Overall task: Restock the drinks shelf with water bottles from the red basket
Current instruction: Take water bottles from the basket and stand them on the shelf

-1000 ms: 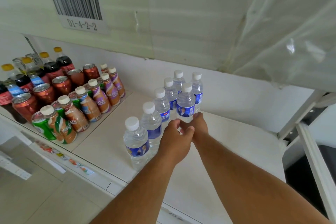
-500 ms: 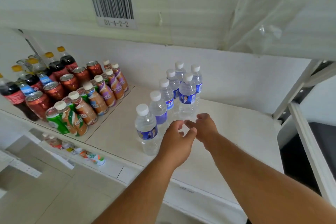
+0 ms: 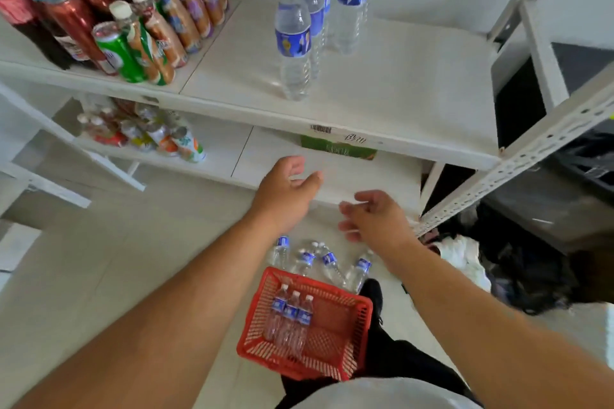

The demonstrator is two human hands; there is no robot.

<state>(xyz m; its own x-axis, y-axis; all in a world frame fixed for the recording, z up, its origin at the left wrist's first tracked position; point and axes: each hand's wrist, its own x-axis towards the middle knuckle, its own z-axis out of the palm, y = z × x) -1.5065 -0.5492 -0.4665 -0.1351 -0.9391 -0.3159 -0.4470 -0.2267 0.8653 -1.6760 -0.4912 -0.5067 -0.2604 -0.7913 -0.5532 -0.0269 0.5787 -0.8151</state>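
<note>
Water bottles are standing upright on the white drinks shelf, lined up in a row running from near the front edge toward the back wall, with one more bottle standing just right of the row; their blue labels are facing forward. Down on the floor, the red basket is sitting near the person's dark-trousered leg and is holding 3 bottles lying side by side along its left side. About 4 more loose bottles are lying on the floor just beyond the basket's far rim, though blur is making the exact count uncertain.

Both hands are hanging in the air below the drinks shelf's front edge and above the basket, holding nothing. Left hand is showing its back to the camera with fingers loosely curled and spread. Right hand is sitting just beside it, apart from it, with fingers parted and slightly bent.

On the left part of the same shelf, red cans, a green can, brown milk-tea bottles and dark soda bottles are crowding together. Lower shelf is carrying a small cluster of colourful drinks at its left. Dark bags are piling up by the frame at the right.
</note>
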